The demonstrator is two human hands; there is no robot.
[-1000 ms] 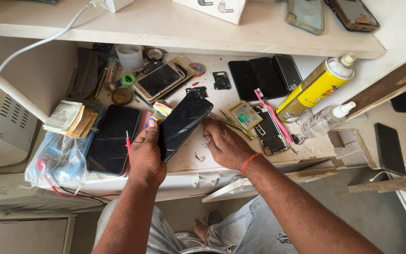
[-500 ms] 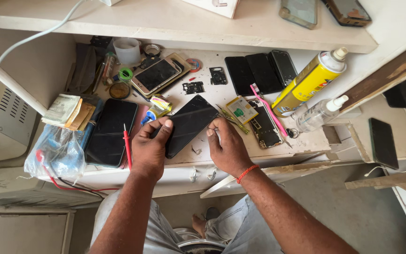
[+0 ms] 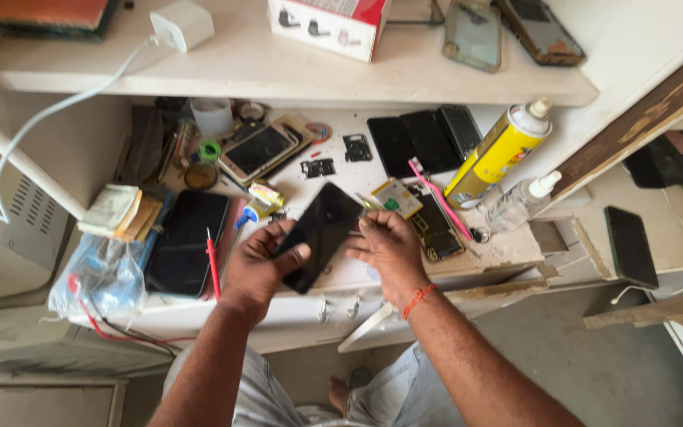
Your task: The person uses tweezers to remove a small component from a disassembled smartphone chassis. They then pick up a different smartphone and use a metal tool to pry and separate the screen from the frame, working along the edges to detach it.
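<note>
Left hand: closed around the lower end of a black phone, thumb across its face. Right hand: fingers pinched on the phone's right edge. Phone: tilted, held just above the workbench. Left of the hands: red screwdriver, dark tablet, plastic bag. Right: opened phone, pink toothbrush, yellow spray can, clear bottle.

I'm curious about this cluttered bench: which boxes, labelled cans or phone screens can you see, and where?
Dark phone: black slab, held by both hands.
Carton: red and white, top shelf.
Spray can: yellow, white cap, bench right.
Large phone: black screen, bench left.
</note>
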